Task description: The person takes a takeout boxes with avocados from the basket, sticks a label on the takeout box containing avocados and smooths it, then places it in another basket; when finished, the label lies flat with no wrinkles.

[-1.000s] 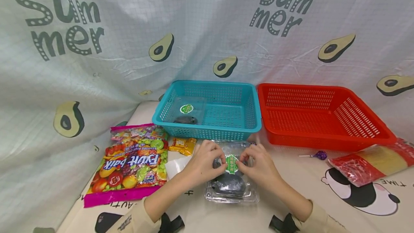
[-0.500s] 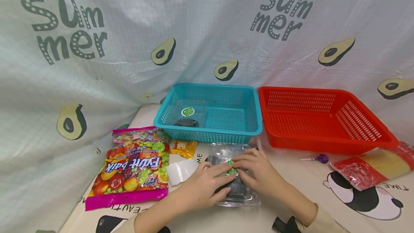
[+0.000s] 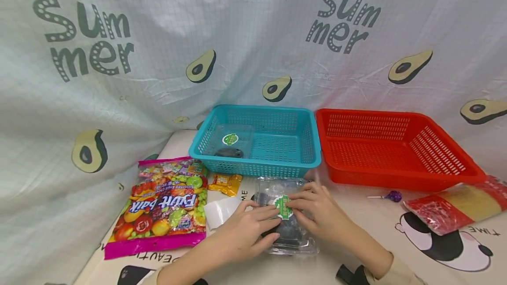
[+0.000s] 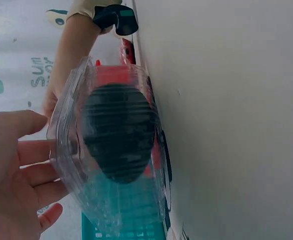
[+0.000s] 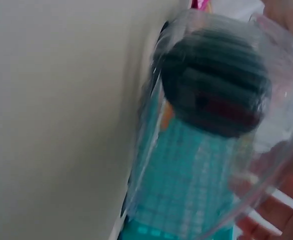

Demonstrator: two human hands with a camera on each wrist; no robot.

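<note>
A clear plastic clamshell box [image 3: 294, 249] lies closed on the table, with dark, oval, avocado-like things inside, one of which, a dark oval [image 4: 119, 132], fills the middle of the left wrist view. On its lid sits a green and white sticker [image 3: 283, 208]. My left hand [image 3: 250, 231] rests on the lid from the left, fingers extended and fingertips at the sticker's left edge. From the right, my right hand [image 3: 318, 214] touches the sticker with its fingertips. Through the right wrist view's blur, the right fingers [image 5: 274, 215] show beside the box wall.
Behind the box stands a teal basket [image 3: 259, 165] holding another clear box [image 3: 237, 132]. A red basket [image 3: 400, 178] is beside it. Left lie a fruit candy bag [image 3: 162, 206], an orange packet [image 3: 225, 184] and white paper [image 3: 219, 211]; right, a lollipop [image 3: 393, 195] and a red-yellow packet [image 3: 455, 208].
The pinched fingertips of both hands have come off the sticker's edges and now lie flatter on the lid. The sticker, mostly covered half a second ago, shows more. The camera view has tilted slightly up.
</note>
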